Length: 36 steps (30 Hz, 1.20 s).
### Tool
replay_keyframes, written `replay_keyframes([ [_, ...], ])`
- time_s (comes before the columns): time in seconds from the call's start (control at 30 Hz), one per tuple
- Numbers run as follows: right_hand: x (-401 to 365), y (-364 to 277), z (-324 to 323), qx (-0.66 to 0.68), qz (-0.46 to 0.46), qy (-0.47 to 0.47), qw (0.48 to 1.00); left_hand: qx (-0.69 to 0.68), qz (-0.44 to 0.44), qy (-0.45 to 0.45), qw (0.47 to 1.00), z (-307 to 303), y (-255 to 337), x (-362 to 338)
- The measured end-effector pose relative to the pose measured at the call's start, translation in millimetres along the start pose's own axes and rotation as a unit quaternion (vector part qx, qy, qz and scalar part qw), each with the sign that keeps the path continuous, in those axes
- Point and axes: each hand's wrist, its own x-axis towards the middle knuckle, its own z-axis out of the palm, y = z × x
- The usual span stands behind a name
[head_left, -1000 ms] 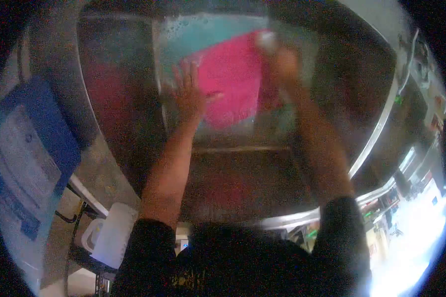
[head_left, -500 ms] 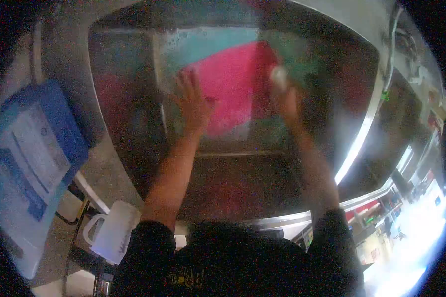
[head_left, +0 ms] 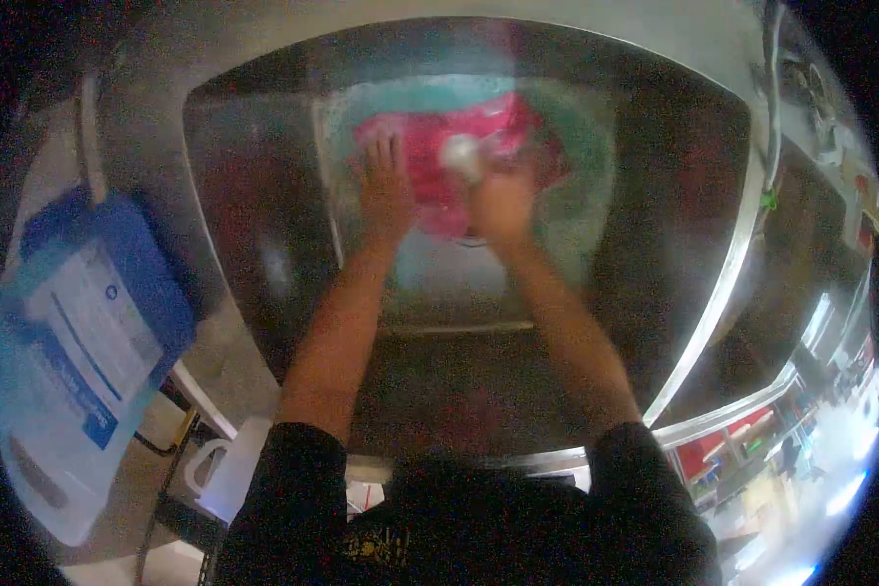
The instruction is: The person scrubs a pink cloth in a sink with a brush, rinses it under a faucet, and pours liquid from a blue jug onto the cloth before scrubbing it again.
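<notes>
**Two hands on a pink board in the sink**

Head view: The pink board [head_left: 428, 146] lies in the upper middle of the frame, at the far end of a steel sink [head_left: 264, 234], on top of a teal board [head_left: 586, 166] that shows around its edges. The left hand [head_left: 386, 190] lies flat on the pink board's left part, fingers spread and pointing away. Just to its right, the right hand [head_left: 503, 200] is curled around a pale sponge [head_left: 459, 153], which sits on the pink board near its centre; motion blur hides the exact grip. Both bare forearms run down to black sleeves at the bottom of the frame. On the left edge stands a blue and white panel [head_left: 78, 332]. A white jug [head_left: 220, 469] sits at the lower left, below the sink.
</notes>
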Motion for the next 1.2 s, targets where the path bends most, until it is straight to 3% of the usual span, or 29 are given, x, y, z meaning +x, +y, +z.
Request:
replay_keyframes([
  [0.07, -3.0, -21.2, 26.6, 0.055, -0.039, -0.034, 0.997, 0.019, 0.033, 0.069, 0.997, 27.2, -5.9, 3.8],
  [0.13, 5.8, -4.2, 40.3, 0.088, -0.03, -0.035, 0.995, -0.02, 0.035, 0.059, 0.997, 25.1, -6.9, 1.0],
  [0.23, 37.7, 63.3, 11.4, 0.105, 0.098, -0.068, 0.987, -0.142, -0.008, -0.096, 0.985, -30.7, -0.6, 2.2],
  [0.33, 45.8, 76.3, -12.1, 0.139, 0.214, -0.06, 0.965, -0.22, -0.016, -0.045, 0.974, -14.3, 2.0, 4.3],
  [0.43, 25.6, 33.8, 10.2, 0.11, 0.103, -0.036, 0.988, -0.092, 0.016, 0.012, 0.996, -11.8, 3.3, 1.9],
  [0.47, 24.7, 34.1, 18.6, 0.122, 0.097, -0.041, 0.987, -0.114, 0.007, -0.023, 0.993, -14.6, 4.3, -2.2],
  [0.53, 40.6, 56.4, 16.7, 0.195, 0.151, -0.045, 0.968, -0.156, -0.014, -0.082, 0.984, -21.0, 1.0, 5.2],
  [0.63, 61.1, 83.7, -11.4, 0.256, 0.25, -0.066, 0.931, -0.162, -0.024, -0.101, 0.981, -23.3, 2.1, 5.4],
  [0.7, 80.6, 90.0, -17.4, 0.171, 0.186, -0.089, 0.963, -0.188, -0.012, -0.033, 0.981, -25.6, 3.4, 8.0],
  [0.87, 89.4, 74.2, 2.0, -0.027, 0.049, -0.159, 0.986, -0.064, -0.011, -0.124, 0.99, -21.9, 0.2, 3.9],
  [0.93, 67.5, 51.8, 8.5, -0.116, 0.012, -0.095, 0.989, -0.141, -0.008, -0.098, 0.985, -19.6, 1.0, 3.7],
  [0.97, 62.9, 42.9, 9.1, -0.143, 0.003, -0.063, 0.988, -0.114, -0.011, -0.109, 0.987, -19.3, 4.3, 7.9],
  [1.1, 67.9, 38.1, 29.0, -0.104, -0.016, -0.052, 0.993, -0.135, -0.014, -0.105, 0.985, -42.4, 5.4, 11.3],
  [1.2, 82.3, 63.4, 11.8, -0.072, 0.042, -0.092, 0.992, -0.14, -0.028, -0.139, 0.98, -33.1, -2.2, 7.6],
])
